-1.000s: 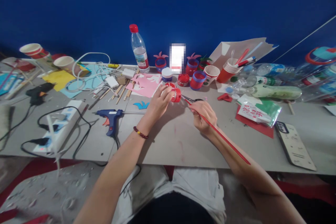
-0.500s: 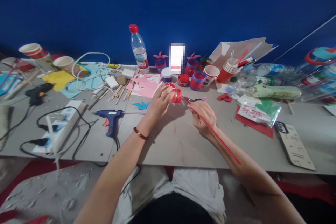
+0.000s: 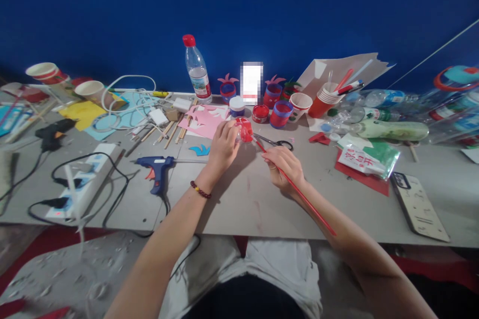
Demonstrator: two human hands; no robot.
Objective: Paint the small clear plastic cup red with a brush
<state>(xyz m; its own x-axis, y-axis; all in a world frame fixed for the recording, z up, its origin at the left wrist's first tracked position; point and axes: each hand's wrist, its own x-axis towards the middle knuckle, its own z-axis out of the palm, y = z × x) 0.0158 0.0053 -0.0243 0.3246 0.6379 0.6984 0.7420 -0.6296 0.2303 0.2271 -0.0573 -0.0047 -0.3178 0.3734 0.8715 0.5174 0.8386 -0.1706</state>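
My left hand is closed around a clear plastic bottle piece partly coated in red paint. In my right hand is a long red paintbrush, held like a pen, its tip at or very near the painted piece. Black-handled scissors lie on the table just beyond the right hand. Behind the painted piece stand an open jar of red paint, a white-lidded jar and a red and blue painted cup. A blue paper cutout lies left of my left hand.
To the left are a blue glue gun, a power strip with cables, and pink paper. A tall bottle stands at the back. Rightward lie stacked paper cups, plastic bottles and a phone.
The painted piece has been turned in my left hand and shifted slightly left. My right hand has moved a little left with the brush, uncovering more of the scissors.
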